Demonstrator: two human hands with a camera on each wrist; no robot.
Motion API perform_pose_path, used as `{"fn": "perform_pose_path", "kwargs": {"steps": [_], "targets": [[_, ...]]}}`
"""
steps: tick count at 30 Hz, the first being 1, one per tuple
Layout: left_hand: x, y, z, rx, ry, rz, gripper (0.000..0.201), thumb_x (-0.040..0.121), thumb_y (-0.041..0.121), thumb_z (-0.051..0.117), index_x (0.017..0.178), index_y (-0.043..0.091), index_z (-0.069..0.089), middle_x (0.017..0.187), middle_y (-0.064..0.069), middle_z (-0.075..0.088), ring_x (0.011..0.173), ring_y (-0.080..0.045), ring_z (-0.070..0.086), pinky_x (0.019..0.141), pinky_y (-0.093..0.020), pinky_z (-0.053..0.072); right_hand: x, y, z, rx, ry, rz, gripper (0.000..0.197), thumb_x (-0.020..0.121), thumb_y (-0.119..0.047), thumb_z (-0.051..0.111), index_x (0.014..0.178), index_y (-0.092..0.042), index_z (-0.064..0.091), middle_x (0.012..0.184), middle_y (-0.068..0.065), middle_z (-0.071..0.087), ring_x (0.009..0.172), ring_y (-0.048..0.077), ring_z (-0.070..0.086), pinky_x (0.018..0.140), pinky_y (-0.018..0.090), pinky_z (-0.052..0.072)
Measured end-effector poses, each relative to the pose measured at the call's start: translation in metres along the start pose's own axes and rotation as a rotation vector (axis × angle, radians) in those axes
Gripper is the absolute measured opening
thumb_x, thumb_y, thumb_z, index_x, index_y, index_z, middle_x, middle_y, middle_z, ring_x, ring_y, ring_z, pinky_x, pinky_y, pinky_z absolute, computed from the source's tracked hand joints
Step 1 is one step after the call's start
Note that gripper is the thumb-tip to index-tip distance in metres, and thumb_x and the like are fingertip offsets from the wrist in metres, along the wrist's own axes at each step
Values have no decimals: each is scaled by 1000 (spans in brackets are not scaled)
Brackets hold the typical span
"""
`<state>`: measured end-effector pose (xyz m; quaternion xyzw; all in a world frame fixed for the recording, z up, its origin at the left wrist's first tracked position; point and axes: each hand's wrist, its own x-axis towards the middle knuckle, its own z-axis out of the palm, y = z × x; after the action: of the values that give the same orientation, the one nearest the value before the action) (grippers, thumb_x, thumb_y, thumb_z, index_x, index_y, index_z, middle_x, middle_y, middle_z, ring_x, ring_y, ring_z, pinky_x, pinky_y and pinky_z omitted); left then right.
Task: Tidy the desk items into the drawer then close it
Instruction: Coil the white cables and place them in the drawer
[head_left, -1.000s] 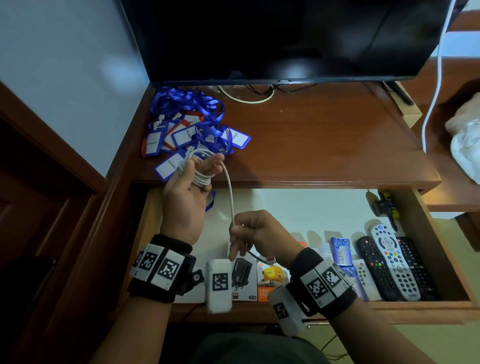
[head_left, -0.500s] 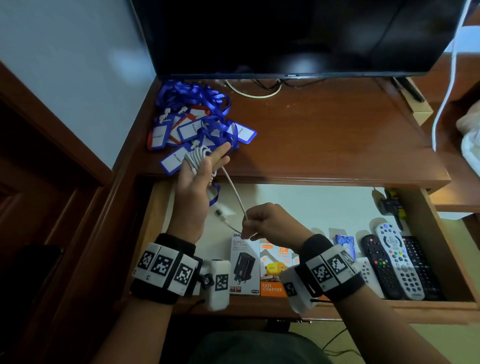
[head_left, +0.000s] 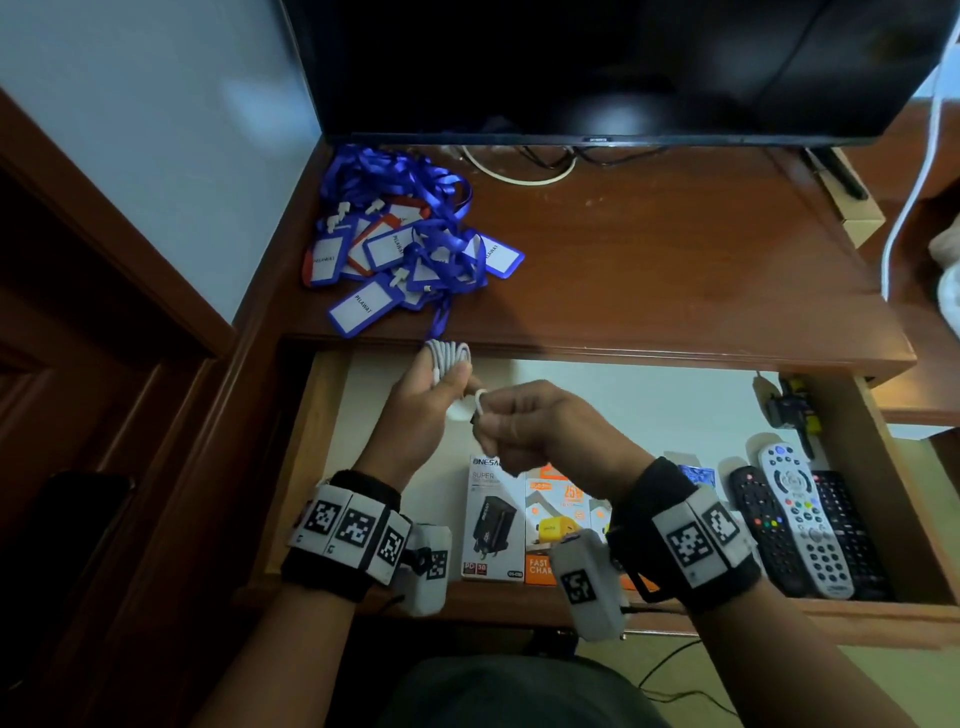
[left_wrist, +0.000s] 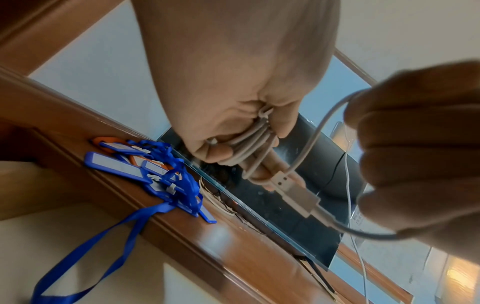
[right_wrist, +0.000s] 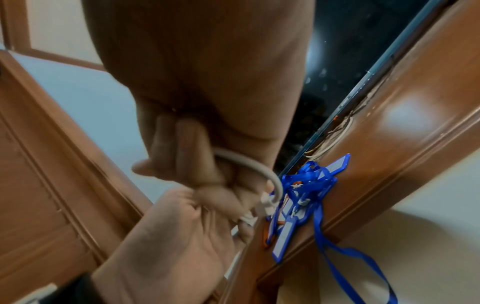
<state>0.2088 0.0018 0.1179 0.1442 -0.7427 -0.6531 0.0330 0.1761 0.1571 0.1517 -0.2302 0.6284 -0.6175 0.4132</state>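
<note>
While left hand (head_left: 415, 410) grips coiled white cable (head_left: 448, 358) over open drawer (head_left: 883, 467), right hand (head_left: 540, 431) pinches its loose end, hands touching. Blue lanyard pile (head_left: 400, 244) on desk (head_left: 675, 270) behind. Drawer holds two charger boxes (head_left: 493, 519), three remotes (head_left: 800, 519). TV (head_left: 597, 67) at back.

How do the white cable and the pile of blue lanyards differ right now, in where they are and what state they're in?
The white cable is held above the open drawer; the blue lanyards lie on the desk top. The cable is wound into a neat coil in the left hand, its tail pinched by the right hand; the lanyards are a loose, untouched tangle. Neither lies in the drawer yet.
</note>
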Motion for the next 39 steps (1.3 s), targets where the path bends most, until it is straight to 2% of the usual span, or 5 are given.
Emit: {"fn": "perform_pose_path", "kwargs": {"steps": [4, 8, 15, 25, 39], "targets": [[-9, 4, 5, -15, -105, -52, 22, 99, 18, 45, 100, 0, 58, 81, -1, 63, 72, -3, 57, 73, -18, 44, 1, -4, -5, -1, 184, -82, 32, 87, -20, 51, 65, 3, 51, 51, 24, 38, 43, 9, 24, 44, 21, 20], [-13, 3, 4, 6, -170, -82, 27, 99, 19, 42, 91, -5, 53, 64, -6, 59, 68, -13, 52, 74, -25, 40, 2, -3, -12, -122, 386, -110, 32, 90, -16, 55, 60, -5, 53, 41, -11, 35, 41, 6, 27, 44, 21, 23], [2, -7, -16, 173, -5, -23, 32, 90, 38, 45, 81, 8, 53, 61, 0, 61, 86, -19, 60, 88, -32, 42, 5, 27, -31, -435, 640, -154, 20, 80, -10, 74, 67, -6, 60, 50, -10, 44, 47, 3, 38, 52, 22, 33], [-7, 2, -16, -83, -123, -33, 21, 100, 15, 42, 85, 7, 56, 60, -2, 44, 54, -12, 39, 63, -24, 40, -3, 52, -18, 165, -28, -140, 24, 92, -20, 53, 73, -9, 64, 57, 9, 62, 47, 19, 48, 50, 24, 38], [-10, 1, -2, -285, -385, -231, 30, 98, 19, 40, 76, 4, 54, 51, 0, 33, 47, -12, 30, 55, -23, 38, 3, 36, -28, -364, 440, -76, 22, 94, 1, 50, 78, -4, 64, 59, 10, 60, 58, 22, 56, 61, 34, 49]]}}
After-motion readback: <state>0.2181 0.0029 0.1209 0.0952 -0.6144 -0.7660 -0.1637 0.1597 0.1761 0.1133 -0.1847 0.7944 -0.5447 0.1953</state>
